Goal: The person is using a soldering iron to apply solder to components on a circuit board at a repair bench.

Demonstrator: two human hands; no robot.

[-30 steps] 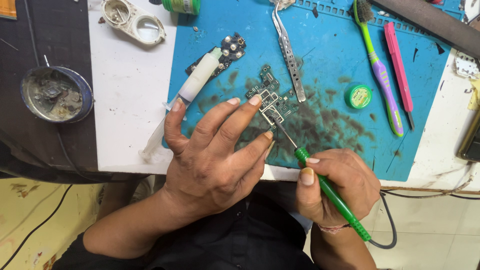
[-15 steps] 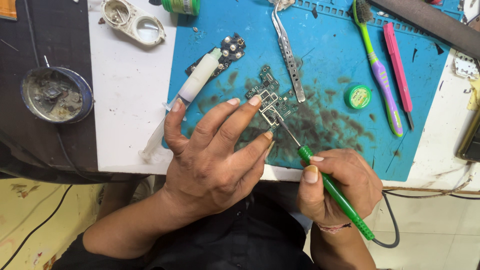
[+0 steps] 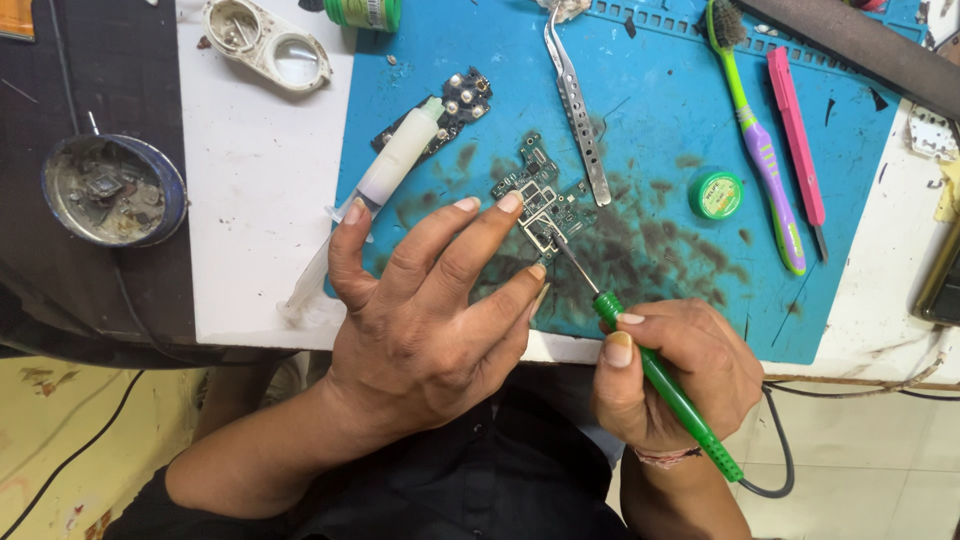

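While left hand (image 3: 430,320) pins the board (image 3: 540,200) flat on the blue mat (image 3: 660,120) with spread fingertips, right hand (image 3: 670,375) (closed on green iron (image 3: 665,385)) angles its tip up-left onto the board.

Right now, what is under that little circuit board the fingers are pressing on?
The circuit board lies on a blue mat smeared with dark stains. The left hand pins its near edge, hiding the mat directly below the fingertips.
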